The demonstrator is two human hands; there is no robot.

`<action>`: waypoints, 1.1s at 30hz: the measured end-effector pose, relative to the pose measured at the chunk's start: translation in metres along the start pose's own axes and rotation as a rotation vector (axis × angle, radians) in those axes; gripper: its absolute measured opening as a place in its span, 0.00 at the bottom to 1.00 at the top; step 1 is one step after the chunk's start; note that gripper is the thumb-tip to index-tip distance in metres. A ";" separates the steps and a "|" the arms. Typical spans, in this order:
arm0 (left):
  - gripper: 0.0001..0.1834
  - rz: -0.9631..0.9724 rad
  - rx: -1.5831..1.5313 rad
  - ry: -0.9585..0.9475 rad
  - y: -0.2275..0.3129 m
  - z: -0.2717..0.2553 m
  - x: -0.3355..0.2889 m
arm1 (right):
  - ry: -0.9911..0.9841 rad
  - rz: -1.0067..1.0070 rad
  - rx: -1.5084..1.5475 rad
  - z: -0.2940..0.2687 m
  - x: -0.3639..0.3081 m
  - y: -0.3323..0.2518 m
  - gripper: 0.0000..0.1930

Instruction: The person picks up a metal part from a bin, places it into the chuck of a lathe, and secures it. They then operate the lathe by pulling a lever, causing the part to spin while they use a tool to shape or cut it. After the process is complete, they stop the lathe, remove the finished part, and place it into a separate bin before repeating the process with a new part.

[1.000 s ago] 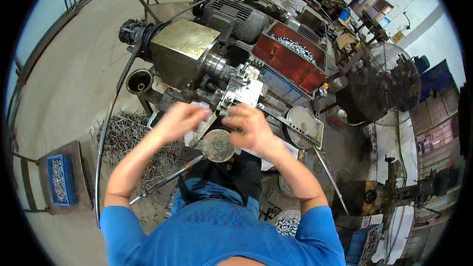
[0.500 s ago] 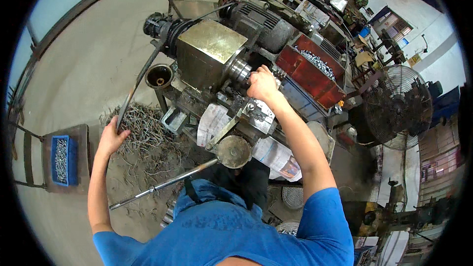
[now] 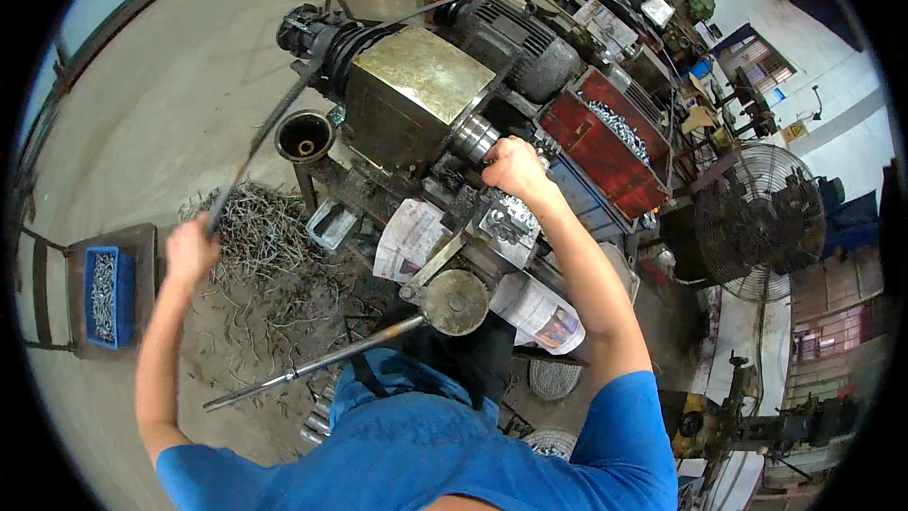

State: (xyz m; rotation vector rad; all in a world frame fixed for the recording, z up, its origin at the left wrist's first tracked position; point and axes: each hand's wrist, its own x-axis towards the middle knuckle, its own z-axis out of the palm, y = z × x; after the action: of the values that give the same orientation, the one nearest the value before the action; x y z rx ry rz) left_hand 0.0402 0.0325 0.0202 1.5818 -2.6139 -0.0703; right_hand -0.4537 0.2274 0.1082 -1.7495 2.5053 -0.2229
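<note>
My left hand [image 3: 192, 248], slightly blurred, is wrapped round the lower end of a long metal lever [image 3: 248, 159] that runs up to the back of a lathe-like machine. At the machine's round steel spindle nose [image 3: 475, 138], my right hand [image 3: 515, 170] is closed with its fingertips close to the spindle's face. Whatever those fingers pinch is hidden by the hand. Just below it sits a metal tool slide [image 3: 508, 227] strewn with chips. A second long handle [image 3: 317, 360] slants from a round disc [image 3: 455, 303] in front of my body, with neither hand on it.
Beyond my right hand stands a red metal bin [image 3: 591, 147] holding small metal parts. A blue crate [image 3: 102, 298] of similar parts rests at far left. Metal scraps [image 3: 255, 232] litter the floor beneath the lever. A large fan [image 3: 761, 222] stands at right.
My left hand has swung outward to the left with the lever's end, its fingers now closed round it. My right hand stays by the spindle. The whole view has shifted slightly.
</note>
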 end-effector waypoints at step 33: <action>0.13 0.408 0.082 -0.232 0.125 0.175 0.104 | 0.323 0.912 -0.109 0.033 -0.497 0.181 0.31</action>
State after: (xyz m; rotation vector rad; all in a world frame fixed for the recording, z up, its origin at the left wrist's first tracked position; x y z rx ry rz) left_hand -0.1355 -0.0025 -0.1387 1.0839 -3.1008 -0.1267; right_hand -0.4443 0.7518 0.0362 -0.4573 3.2768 -0.3099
